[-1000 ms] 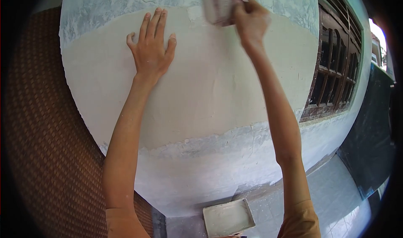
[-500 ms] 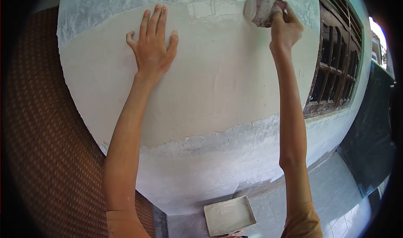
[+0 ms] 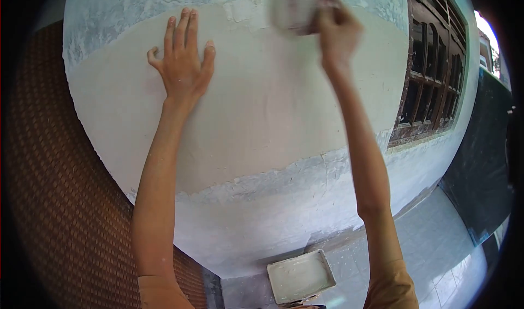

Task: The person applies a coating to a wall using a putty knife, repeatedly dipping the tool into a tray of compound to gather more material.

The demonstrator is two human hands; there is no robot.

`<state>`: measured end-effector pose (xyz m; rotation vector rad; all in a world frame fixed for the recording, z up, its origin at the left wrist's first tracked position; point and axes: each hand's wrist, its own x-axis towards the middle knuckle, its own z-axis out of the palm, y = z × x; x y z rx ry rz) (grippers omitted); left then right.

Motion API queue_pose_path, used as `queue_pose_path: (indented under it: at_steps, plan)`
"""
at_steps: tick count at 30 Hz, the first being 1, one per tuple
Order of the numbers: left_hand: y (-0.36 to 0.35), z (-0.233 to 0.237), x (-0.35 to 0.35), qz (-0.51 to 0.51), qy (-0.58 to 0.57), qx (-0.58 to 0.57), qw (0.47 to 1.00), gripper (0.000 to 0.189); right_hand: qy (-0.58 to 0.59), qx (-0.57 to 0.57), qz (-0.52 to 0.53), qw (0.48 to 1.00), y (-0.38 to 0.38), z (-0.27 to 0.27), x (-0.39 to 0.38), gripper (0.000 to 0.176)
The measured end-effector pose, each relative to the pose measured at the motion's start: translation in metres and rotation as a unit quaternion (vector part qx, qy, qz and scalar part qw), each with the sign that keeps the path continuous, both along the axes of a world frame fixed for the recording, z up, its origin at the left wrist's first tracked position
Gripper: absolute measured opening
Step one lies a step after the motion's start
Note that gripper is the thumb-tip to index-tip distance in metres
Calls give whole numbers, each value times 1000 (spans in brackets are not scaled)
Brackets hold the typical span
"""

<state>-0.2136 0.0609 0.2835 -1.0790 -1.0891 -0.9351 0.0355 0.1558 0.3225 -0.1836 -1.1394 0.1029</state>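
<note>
My left hand point(image 3: 183, 74) rests against the wall point(image 3: 256, 107) with its fingers spread, on the broad patch of smooth, pale putty. Higher up and to the right, my right hand point(image 3: 339, 39) grips a putty scraper point(image 3: 295, 9) by its handle. The scraper's wide blade is smeared with pale putty and blurred by motion, and it overlaps the upper part of the coated patch. Left of the blade, a raised, rough bit of putty point(image 3: 239, 10) shows near the patch's top edge.
A shallow tray point(image 3: 273, 292) of pale putty stands on the tiled floor below. To the right is a brown wooden window point(image 3: 431, 74), with a dark panel point(image 3: 480, 162) beyond it. A brown woven screen point(image 3: 54, 172) runs along the left.
My right hand has swept the scraper leftward along the top of the patch. My left hand stays on the wall; the view has shifted slightly.
</note>
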Motion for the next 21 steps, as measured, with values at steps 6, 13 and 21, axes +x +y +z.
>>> queue_pose_path:
  at_steps: [6,13,21]
  plan:
    - [-4,2,-2,19,2,-17,1000,63,-24,-23,-68,997,-17,-3,-7,38]
    - [0,0,3,10,-10,-1,1000,65,-24,37,-15,999,-18,-11,-10,29]
    - [-8,2,1,30,-10,-30,999,62,35,12,-78,996,6,-11,36,30]
